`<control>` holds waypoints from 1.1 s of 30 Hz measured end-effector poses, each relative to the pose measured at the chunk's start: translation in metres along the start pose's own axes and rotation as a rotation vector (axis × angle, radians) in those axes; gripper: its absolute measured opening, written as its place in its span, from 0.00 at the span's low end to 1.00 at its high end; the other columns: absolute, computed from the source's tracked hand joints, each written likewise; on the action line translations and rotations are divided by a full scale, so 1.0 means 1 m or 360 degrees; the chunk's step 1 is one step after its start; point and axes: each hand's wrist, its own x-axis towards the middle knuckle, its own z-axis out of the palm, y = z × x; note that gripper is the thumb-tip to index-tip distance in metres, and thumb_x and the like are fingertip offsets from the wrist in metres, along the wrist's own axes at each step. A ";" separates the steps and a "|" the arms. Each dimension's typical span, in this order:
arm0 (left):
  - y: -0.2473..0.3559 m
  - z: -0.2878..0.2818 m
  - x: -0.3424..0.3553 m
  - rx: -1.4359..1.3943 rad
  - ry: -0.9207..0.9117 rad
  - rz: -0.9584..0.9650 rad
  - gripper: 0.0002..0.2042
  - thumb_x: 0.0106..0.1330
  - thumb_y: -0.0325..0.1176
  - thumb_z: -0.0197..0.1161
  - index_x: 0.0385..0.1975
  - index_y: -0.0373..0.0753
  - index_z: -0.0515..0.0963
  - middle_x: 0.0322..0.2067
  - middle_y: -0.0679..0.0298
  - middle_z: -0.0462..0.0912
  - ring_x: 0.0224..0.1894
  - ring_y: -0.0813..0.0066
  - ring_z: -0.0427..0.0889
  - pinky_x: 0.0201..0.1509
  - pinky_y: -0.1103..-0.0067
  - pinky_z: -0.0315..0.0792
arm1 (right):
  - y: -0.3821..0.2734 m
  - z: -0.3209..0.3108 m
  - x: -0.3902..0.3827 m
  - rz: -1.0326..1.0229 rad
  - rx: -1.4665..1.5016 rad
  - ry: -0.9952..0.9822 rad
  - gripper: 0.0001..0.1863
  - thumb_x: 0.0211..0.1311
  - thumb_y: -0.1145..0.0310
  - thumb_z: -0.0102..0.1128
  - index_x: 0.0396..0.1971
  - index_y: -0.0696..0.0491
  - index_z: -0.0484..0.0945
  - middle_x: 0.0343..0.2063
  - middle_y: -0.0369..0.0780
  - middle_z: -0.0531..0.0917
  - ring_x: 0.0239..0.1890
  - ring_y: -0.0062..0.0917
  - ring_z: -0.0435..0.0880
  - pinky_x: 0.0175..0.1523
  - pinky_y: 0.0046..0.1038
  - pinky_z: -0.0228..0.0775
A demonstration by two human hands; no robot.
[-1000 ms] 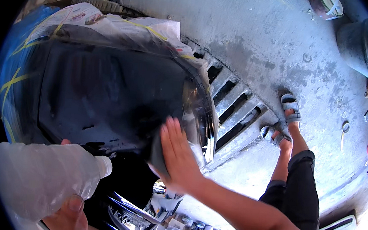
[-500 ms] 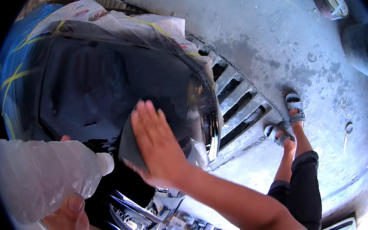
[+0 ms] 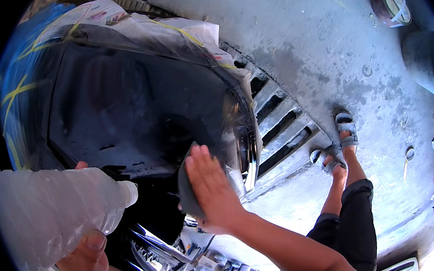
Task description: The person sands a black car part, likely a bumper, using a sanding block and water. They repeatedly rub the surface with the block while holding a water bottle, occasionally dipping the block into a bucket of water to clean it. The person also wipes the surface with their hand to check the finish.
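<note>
A cloudy plastic bottle (image 3: 52,214) lies tilted in my left hand (image 3: 88,256), its neck pointing right over the car. The thumb and fingers wrap its side; one fingertip shows above it. My right hand (image 3: 214,190) holds a dark grey sheet of sandpaper (image 3: 191,185) under its extended fingers, near the lower right edge of the glossy black car panel (image 3: 126,100). Part of the sheet sticks out left of the palm. Whether it touches the panel is hard to tell. Wet-looking streaks mark the panel's lower edge.
Newspaper (image 3: 195,31), blue plastic film (image 3: 13,79) and yellow tape border the panel. A slotted drain grate (image 3: 281,121) runs along its right side. Sandalled feet (image 3: 347,130) stand on the concrete floor (image 3: 290,27). A dark bucket (image 3: 427,67) and a paint can (image 3: 392,10) sit at far right.
My right hand has moved right and slightly nearer with the sandpaper, off the panel's middle toward its lower right edge. The bottle in my left hand has shifted only slightly.
</note>
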 end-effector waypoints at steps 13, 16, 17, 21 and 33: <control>-0.001 0.002 0.001 -0.0013 0.0014 0.0048 0.42 0.59 0.52 0.70 0.70 0.45 0.56 0.65 0.50 0.68 0.66 0.46 0.70 0.70 0.51 0.60 | 0.008 0.004 0.021 -0.0011 -0.0060 0.0153 0.55 0.53 0.57 0.72 0.71 0.66 0.47 0.71 0.61 0.47 0.76 0.51 0.43 0.77 0.46 0.36; -0.001 0.005 0.002 -0.0029 0.0006 0.0060 0.42 0.59 0.52 0.70 0.70 0.45 0.56 0.65 0.50 0.68 0.66 0.46 0.70 0.70 0.51 0.60 | -0.019 -0.006 0.064 -0.0173 0.0035 0.0104 0.55 0.49 0.58 0.73 0.70 0.66 0.48 0.71 0.61 0.50 0.76 0.51 0.45 0.77 0.46 0.35; -0.002 0.005 0.002 -0.0030 0.0016 0.0060 0.42 0.59 0.51 0.70 0.70 0.45 0.56 0.65 0.50 0.68 0.66 0.46 0.70 0.70 0.51 0.60 | -0.022 -0.005 0.059 -0.0218 0.0069 0.0104 0.56 0.47 0.58 0.73 0.70 0.66 0.49 0.71 0.61 0.50 0.76 0.51 0.45 0.77 0.46 0.35; -0.005 0.000 0.005 0.0001 0.0049 0.0056 0.42 0.59 0.51 0.70 0.70 0.45 0.56 0.65 0.50 0.68 0.66 0.46 0.70 0.70 0.51 0.60 | 0.007 0.001 0.000 -0.0110 -0.0034 -0.0072 0.54 0.50 0.57 0.71 0.70 0.66 0.50 0.70 0.61 0.51 0.76 0.51 0.45 0.77 0.45 0.36; -0.005 0.004 0.002 -0.0026 -0.0031 0.0067 0.42 0.60 0.51 0.70 0.70 0.45 0.56 0.65 0.50 0.68 0.66 0.46 0.70 0.70 0.50 0.60 | 0.009 -0.014 0.007 -0.0046 -0.0179 -0.0128 0.54 0.51 0.54 0.70 0.70 0.66 0.50 0.72 0.58 0.50 0.77 0.48 0.43 0.78 0.43 0.34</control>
